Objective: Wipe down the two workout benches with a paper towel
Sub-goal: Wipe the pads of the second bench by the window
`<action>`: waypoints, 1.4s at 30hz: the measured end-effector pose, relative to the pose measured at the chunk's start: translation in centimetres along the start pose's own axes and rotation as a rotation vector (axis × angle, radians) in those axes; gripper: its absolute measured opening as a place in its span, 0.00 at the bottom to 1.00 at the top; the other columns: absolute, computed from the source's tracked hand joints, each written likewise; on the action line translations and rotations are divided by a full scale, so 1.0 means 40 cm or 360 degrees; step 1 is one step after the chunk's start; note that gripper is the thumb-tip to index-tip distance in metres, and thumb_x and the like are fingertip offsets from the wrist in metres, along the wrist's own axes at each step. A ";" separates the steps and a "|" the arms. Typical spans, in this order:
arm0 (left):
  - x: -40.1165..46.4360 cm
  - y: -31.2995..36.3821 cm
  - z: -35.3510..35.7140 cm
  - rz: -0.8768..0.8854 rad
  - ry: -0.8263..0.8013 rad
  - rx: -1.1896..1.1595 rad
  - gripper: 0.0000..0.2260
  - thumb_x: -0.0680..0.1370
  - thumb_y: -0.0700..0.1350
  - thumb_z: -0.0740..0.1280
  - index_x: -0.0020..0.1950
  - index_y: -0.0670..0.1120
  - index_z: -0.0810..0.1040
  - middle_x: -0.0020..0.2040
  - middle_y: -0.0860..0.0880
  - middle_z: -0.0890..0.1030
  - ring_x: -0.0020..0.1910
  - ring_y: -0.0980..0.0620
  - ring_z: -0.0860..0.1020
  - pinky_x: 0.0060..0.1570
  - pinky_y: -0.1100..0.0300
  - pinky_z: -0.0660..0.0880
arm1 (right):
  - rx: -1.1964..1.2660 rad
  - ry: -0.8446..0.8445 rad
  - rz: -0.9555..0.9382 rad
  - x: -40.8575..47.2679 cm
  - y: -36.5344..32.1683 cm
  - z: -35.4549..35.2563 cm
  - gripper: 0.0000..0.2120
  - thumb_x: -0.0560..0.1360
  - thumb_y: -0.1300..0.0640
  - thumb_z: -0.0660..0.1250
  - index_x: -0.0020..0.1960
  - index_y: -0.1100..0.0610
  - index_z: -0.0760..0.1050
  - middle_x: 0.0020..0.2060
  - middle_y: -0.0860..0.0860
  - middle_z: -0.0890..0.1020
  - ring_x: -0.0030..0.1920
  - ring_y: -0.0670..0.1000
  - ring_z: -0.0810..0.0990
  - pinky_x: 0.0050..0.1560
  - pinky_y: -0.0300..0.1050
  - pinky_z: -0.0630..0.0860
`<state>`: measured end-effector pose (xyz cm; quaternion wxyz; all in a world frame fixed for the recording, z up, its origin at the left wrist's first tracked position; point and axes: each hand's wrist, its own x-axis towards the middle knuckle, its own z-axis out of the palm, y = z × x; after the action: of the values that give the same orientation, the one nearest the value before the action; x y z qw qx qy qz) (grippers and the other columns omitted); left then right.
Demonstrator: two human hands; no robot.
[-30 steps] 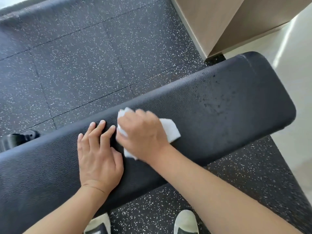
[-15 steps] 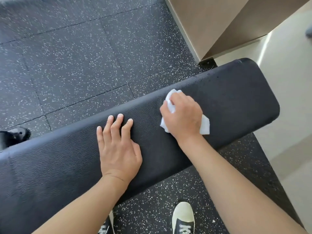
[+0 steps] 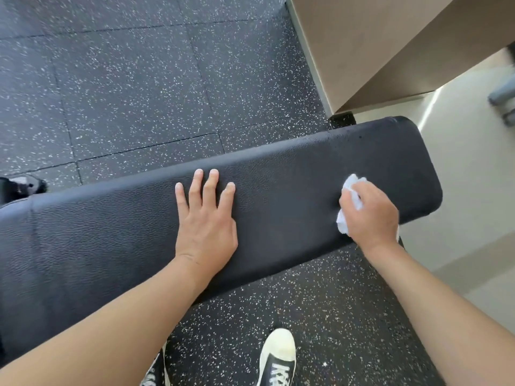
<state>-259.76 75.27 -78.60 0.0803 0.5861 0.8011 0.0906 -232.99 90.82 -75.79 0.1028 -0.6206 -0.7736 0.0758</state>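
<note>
Slid further along the pad toward its rounded right end since half a second ago: paper towel [image 3: 351, 203], now crumpled under the right hand [image 3: 372, 215] close to that end, where earlier it sat near the middle. Bunched white, showing only at the knuckle side and by the thumb; pinched in curled fingers [image 3: 347, 196] and pressed on the pad. Underside of the wad hidden, so how much of it touches the vinyl cannot be told.

Lying flat beside it, well to the left on the same pad, left hand [image 3: 204, 222], fingers straight and slightly spread, palm down, holding nothing.

Long black workout bench [image 3: 292, 185], pebbled vinyl, long axis running from lower left up to upper right, rounded end pointing toward the pale floor [image 3: 473, 190].

Beneath and around, dark rubber flooring [image 3: 139, 93] flecked with white, laid in square tiles. At upper right, a beige boxed wall corner [image 3: 376, 51]. At the bottom edge, a black-and-white sneaker [image 3: 277, 355], toe toward the bench; part of a second shoe [image 3: 154, 371] beside it. At far left, a dark blurred object [image 3: 19, 186] on the floor, possibly part of the bench frame.
</note>
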 end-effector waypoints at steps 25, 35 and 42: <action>0.050 0.068 -0.101 0.0326 -0.0249 -0.0507 0.22 0.77 0.30 0.67 0.69 0.44 0.81 0.74 0.43 0.74 0.74 0.40 0.69 0.78 0.44 0.63 | 0.0176 0.0131 0.0141 -0.075 0.102 0.000 0.14 0.76 0.49 0.61 0.38 0.58 0.70 0.34 0.51 0.75 0.36 0.56 0.74 0.35 0.50 0.63; 0.238 0.207 -0.056 0.0185 -0.0186 -0.0545 0.22 0.80 0.37 0.61 0.75 0.43 0.74 0.76 0.44 0.71 0.75 0.41 0.68 0.78 0.49 0.63 | 0.0416 -0.0005 -0.1026 -0.358 -0.256 0.097 0.05 0.74 0.55 0.70 0.40 0.54 0.77 0.37 0.50 0.78 0.35 0.54 0.73 0.35 0.48 0.64; 0.246 0.321 0.039 0.0129 -0.0013 -0.0241 0.23 0.80 0.47 0.57 0.75 0.49 0.69 0.77 0.47 0.69 0.76 0.43 0.66 0.78 0.38 0.56 | 0.0211 0.0423 -0.0390 -0.153 0.170 0.027 0.11 0.76 0.53 0.70 0.38 0.57 0.75 0.34 0.54 0.75 0.33 0.57 0.72 0.32 0.52 0.69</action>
<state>-250.48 88.53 -77.28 0.1238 0.6106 0.7673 0.1517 -225.56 86.36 -78.89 0.2530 -0.5182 -0.8164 0.0308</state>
